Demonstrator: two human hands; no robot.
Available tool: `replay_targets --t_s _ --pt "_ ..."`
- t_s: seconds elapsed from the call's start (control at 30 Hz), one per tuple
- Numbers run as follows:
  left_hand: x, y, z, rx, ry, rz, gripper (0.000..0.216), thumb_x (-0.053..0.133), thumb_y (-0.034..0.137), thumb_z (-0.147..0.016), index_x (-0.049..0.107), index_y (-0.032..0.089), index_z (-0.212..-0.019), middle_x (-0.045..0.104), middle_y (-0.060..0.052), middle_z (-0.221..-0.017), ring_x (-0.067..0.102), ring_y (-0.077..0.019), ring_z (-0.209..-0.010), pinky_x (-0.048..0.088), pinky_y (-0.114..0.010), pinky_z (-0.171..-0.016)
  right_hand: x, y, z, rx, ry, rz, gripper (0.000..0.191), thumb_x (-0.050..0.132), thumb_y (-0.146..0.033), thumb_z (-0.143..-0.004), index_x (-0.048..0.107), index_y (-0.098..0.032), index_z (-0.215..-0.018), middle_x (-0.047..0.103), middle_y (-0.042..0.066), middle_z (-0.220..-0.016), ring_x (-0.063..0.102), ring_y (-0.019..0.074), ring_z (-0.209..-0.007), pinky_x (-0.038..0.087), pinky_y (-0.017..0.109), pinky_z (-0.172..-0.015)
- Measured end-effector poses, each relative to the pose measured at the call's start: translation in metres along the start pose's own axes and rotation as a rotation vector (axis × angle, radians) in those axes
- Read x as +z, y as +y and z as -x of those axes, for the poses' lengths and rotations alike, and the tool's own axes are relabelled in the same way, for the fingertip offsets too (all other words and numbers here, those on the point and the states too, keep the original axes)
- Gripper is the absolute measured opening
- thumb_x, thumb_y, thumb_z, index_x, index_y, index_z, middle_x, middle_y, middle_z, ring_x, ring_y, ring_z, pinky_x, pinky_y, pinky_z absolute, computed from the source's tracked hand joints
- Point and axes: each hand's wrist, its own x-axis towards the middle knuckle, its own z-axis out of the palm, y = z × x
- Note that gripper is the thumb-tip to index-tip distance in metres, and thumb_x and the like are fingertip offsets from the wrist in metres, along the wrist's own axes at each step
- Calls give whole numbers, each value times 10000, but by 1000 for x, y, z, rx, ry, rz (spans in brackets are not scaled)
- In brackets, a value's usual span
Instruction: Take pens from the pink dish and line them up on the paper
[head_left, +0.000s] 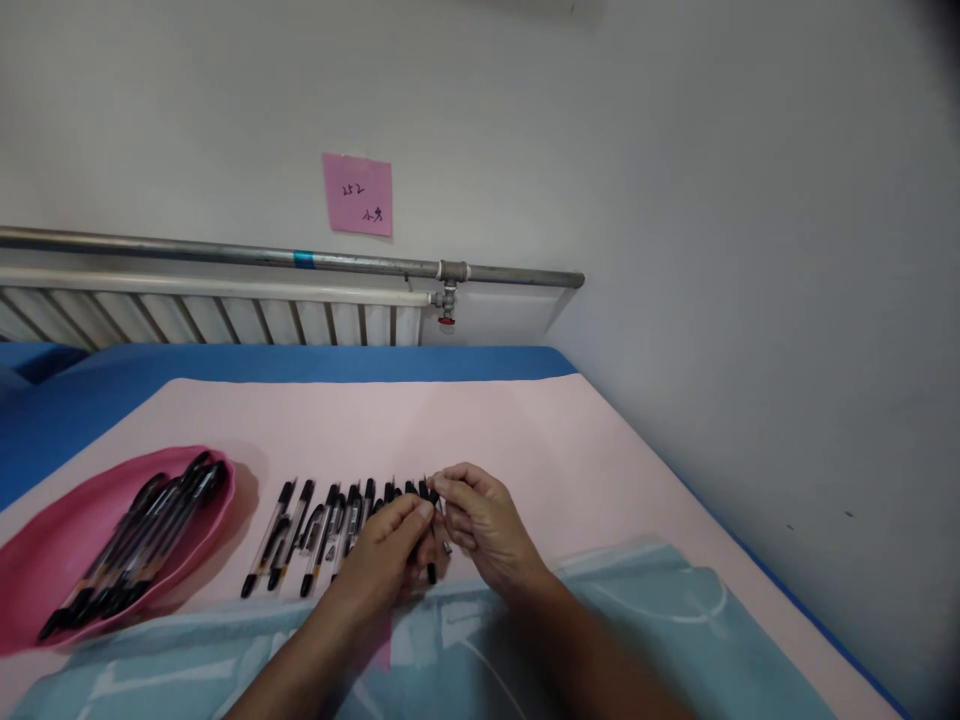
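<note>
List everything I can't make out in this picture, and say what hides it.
Head view: whatever the left hand and right hand pinch; their own fingers cover it.
Head view: lower ends of some pens in the row; the left hand blocks them.
Head view: the pink bowl's far left side; cut off by the picture's edge.
Head view: the exact count of pens in the bowl; they overlap.

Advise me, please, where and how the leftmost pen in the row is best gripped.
Probably mid-barrel, pinched across its narrow width from above and slightly left: the leftmost pen lies flat, pointing away from the person, with bare pink surface to its left and a black cap close on its right.
</note>
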Motion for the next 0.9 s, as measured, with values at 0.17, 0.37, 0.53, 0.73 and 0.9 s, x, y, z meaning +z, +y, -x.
replay_targets --t_s 0.17,0.37,0.53,0.73,0.9 --pt "-1 2 2 -40 -2 69 281 519 479 -754 465 204 -742 426 93 -455 225 -9 -288 140 -118 -290 0 -1 1 71 -76 -19 223 675 -296 -654 583 -157 -802 529 -47 -559 237 -6 -337 96 152 -317" --pt "-1 4 3 -58 -24 75 293 531 473 -750 451 197 -697 417 91 -464 218 -4 -296 119 -122 -293 3 1 1 8 9 6 196 702 -253 -613 550 -159 -695 473 -71 -489 254 1 -339 118 150 -322" --pt "-1 7 7 -127 -54 71 307 543 492 -738 511 187 -755 409 88 -468 232 -5 -308 133 -125 -300 -10 -11 -4 -90 -18 -65 153 663 -241 -653 574 -153 -742 598 -9 -704 234 -9 -353 118 159 -309" --pt "-3 8 7 -151 -77 118 295 540 473 -754 530 180 -792 409 86 -495 203 5 -319 93 -126 -308 -16 -14 -8 -140 58 -86 163 647 -251 -665 543 -171 -761 604 -5 -753 243 -4 -355 123 156 -305" --pt "-4 7 5 -148 -86 124 276 535 453 -766 527 179 -790 401 89 -492 186 8 -313 88 -127 -302 -10 -12 -6 -180 167 -38 181 655 -226 -625 522 -179 -737 544 -49 -616 233 -4 -333 116 154 -302"
